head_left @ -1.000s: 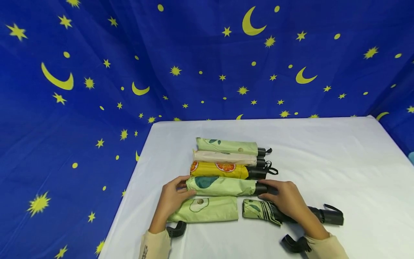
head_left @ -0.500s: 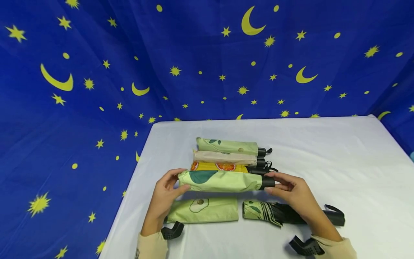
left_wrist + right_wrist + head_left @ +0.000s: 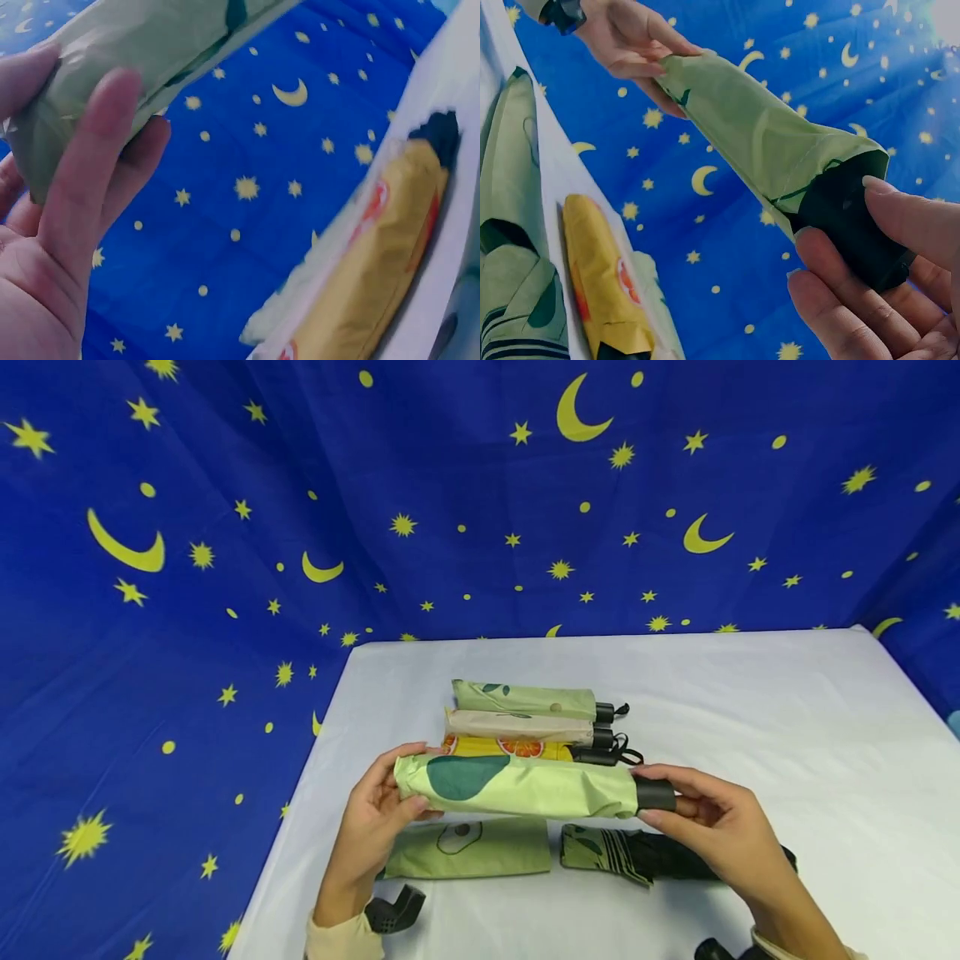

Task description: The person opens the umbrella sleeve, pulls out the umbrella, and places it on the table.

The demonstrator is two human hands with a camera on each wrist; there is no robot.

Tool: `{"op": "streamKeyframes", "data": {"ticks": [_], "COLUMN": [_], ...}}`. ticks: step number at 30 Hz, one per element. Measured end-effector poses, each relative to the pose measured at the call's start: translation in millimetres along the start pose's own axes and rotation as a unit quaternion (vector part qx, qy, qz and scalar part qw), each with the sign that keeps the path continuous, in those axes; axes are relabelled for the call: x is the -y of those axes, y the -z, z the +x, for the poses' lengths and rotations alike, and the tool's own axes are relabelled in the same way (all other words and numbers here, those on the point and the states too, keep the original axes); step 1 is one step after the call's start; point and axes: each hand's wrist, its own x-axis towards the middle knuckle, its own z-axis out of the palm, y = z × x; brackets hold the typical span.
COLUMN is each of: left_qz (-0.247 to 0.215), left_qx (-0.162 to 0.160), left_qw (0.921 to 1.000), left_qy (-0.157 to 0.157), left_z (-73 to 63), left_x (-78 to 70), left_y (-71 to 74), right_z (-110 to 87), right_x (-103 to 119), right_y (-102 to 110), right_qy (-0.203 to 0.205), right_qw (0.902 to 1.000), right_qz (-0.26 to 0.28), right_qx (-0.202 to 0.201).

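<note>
A folded umbrella (image 3: 555, 787) in a light green sleeve with a dark green patch is held level above the table. My left hand (image 3: 369, 827) pinches its sleeved left end, thumb in front. At the other end my right hand (image 3: 723, 827) grips the black handle (image 3: 656, 793) between thumb and fingers. In the right wrist view the handle (image 3: 855, 217) sticks out of the sleeve's mouth. Below it on the table lie a flat green sleeve (image 3: 495, 852) with an avocado print and a green-and-black folded umbrella (image 3: 600, 847), partly hidden by my right hand.
Behind the held umbrella lie a yellow umbrella (image 3: 551, 749) with orange slices, a pale pink one (image 3: 525, 727) and a green one (image 3: 525, 698), side by side on the white table (image 3: 750, 710). A blue star-and-moon cloth (image 3: 465, 460) hangs around the table.
Both hands have lifted the light green umbrella off the table and brought it nearer to the camera. My right hand has shifted right with the handle.
</note>
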Motion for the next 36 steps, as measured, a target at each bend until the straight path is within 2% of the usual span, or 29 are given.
{"op": "streamKeyframes", "data": {"ticks": [2, 5, 10, 16, 23, 30, 36], "left_qz": [-0.028, -0.064, -0.078, -0.069, -0.057, -0.046, -0.042], "left_qx": [0.020, 0.045, 0.065, 0.069, 0.072, 0.066, 0.062], "left_qw": [0.9994, 0.9969, 0.9948, 0.9952, 0.9958, 0.9967, 0.9972], "left_qy": [-0.010, -0.001, 0.013, 0.008, -0.002, -0.004, 0.001], "left_z": [0.5, -0.7, -4.2, -4.0, -3.2, -2.9, -2.1], "left_x": [0.1, 2.0, 4.2, 2.5, 0.4, -2.7, -4.5], "left_y": [-1.8, -3.2, -3.7, -3.8, -3.8, -1.7, -0.2], "right_z": [-2.4, -5.0, -7.6, -9.9, -12.8, -14.3, -13.6], "right_x": [1, -1, -7, -10, -8, -11, -12], "right_y": [-1, -2, -1, -4, -6, -4, -2], "right_qy": [0.010, 0.000, -0.019, -0.002, 0.001, 0.018, 0.015], "right_qw": [0.9999, 0.9994, 0.9983, 0.9995, 0.9995, 0.9997, 0.9994], "right_qz": [0.009, 0.028, 0.033, 0.018, -0.032, 0.015, 0.028], "right_qx": [0.005, 0.021, 0.043, 0.027, -0.004, 0.006, 0.009]}}
